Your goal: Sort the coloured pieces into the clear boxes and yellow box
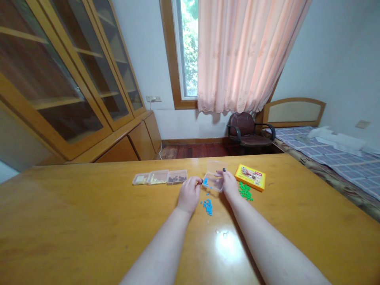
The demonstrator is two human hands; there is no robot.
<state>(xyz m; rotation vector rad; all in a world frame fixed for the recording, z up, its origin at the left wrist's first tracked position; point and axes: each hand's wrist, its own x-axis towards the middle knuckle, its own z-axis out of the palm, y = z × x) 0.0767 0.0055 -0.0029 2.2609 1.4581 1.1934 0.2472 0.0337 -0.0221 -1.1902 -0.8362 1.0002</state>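
Observation:
A clear plastic box (218, 185) with its lid (217, 166) raised sits tilted over the table, and several small blue pieces (205, 181) lie at its left end. My right hand (229, 182) grips the box by its right side, with the thumb and fingers around it. At the box's left corner, my left hand (190, 192) has its fingertips pinched together; whatever is between them is too small to make out. Below the box, a loose pile of blue pieces (208, 207) lies on the tabletop between my forearms.
Three clear boxes stand left of my hands: one with dark pieces (178, 179), two with pale pieces (154, 182). To the right, a yellow box (251, 177) lies behind a pile of green pieces (245, 191). Beyond the wooden table (89, 221) stands a chair (244, 128).

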